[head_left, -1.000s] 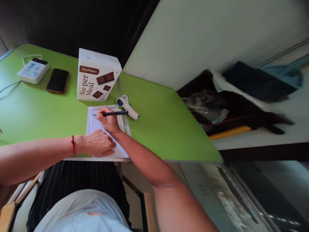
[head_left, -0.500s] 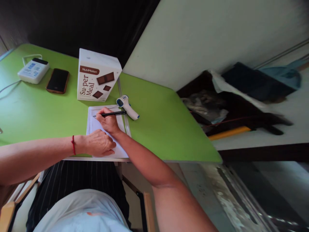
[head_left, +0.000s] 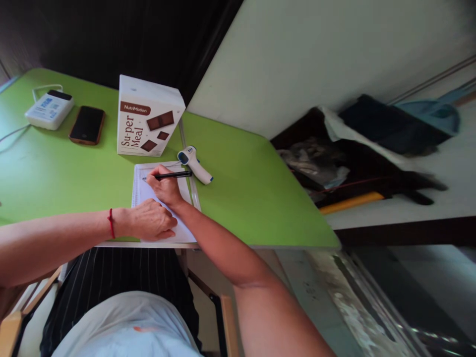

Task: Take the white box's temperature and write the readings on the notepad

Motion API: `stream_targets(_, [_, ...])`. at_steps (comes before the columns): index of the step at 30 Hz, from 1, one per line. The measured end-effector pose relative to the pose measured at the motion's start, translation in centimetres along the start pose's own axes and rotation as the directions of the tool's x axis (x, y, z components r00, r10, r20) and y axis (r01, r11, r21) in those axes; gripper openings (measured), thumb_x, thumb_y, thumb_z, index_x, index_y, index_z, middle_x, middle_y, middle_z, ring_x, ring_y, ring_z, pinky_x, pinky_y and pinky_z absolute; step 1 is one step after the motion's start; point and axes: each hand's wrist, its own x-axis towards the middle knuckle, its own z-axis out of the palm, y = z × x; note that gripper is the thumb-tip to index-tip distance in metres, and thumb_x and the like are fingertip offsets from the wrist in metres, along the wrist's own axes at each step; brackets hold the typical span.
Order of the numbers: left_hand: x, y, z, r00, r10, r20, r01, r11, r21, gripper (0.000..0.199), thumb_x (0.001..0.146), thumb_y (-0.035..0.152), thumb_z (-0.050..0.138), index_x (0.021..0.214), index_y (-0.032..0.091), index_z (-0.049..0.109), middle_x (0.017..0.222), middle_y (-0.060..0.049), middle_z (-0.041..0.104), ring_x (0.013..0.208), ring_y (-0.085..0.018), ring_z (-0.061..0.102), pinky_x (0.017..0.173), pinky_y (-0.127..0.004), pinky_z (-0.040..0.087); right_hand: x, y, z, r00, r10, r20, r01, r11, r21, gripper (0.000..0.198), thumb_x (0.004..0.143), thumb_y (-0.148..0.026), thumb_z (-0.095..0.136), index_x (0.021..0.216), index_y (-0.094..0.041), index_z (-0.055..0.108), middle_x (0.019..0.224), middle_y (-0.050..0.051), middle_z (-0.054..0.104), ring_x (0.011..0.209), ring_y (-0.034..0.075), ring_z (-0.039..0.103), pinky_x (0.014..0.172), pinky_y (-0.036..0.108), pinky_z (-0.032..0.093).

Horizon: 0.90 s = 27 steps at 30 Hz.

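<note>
My right hand (head_left: 166,191) is closed around a black pen (head_left: 174,175), whose tip points left near the top of a white notebook page (head_left: 183,227). Below it, my left hand (head_left: 151,220) rests on the same page with its fingers curled under, and nothing shows in them. A red cord bracelet (head_left: 110,223) circles the left wrist. Just beyond the page's top right corner lies a white and blue infrared thermometer (head_left: 197,166). Behind the notebook stands a white NutriMotion box (head_left: 148,119). Any writing on the page is too small to read.
On the green table (head_left: 245,198), a dark phone (head_left: 87,125) and a white device with cables (head_left: 50,110) lie at the far left. A pale wall rises behind. To the right, a dark shelf (head_left: 364,168) holds cloths and bags.
The whole view has shifted slightly to the left. Both hands keep nearly the same place on the page, and the pen is held as before.
</note>
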Motion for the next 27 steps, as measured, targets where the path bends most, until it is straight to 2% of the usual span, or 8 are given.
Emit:
stream_targets(7, [0.05,-0.16,0.41,0.999,0.010,-0.038,-0.010,1.000,-0.008,0.024,0.091,0.029,0.063,0.071,0.016,0.063,0.067,-0.005,0.070,0.053,-0.018,0.060,0.047,-0.032,0.025,-0.03,0.13,-0.01,0.998,-0.055,-0.035,0.056,0.997,0.043,0.020,0.078,-0.040,0.056,0.069,-0.024,0.049,0.062,-0.003,0.053,0.062,0.015,0.050,0.063,0.029,0.046])
stream_targets(22, [0.01,-0.30,0.54,0.998,0.015,-0.063,-0.016,1.000,-0.009,0.026,0.091,0.030,0.064,0.069,0.016,0.062,0.066,-0.005,0.070,0.053,-0.019,0.061,0.047,-0.032,0.022,0.05,-0.06,-0.10,1.000,-0.021,-0.004,0.021,1.000,-0.011,0.018,0.077,-0.034,0.057,0.066,-0.024,0.047,0.060,-0.005,0.051,0.060,0.013,0.049,0.061,0.027,0.044])
stream_targets(27, [-0.11,-0.39,0.47,0.996,0.014,-0.083,-0.017,0.999,-0.033,0.025,0.090,0.028,0.063,0.069,0.015,0.062,0.066,-0.005,0.070,0.053,-0.018,0.060,0.047,-0.031,0.024,-0.12,-0.14,-0.19,0.996,-0.004,-0.094,0.004,1.000,-0.003,0.020,0.079,-0.037,0.058,0.069,-0.024,0.048,0.062,-0.004,0.053,0.063,0.015,0.052,0.064,0.028,0.047])
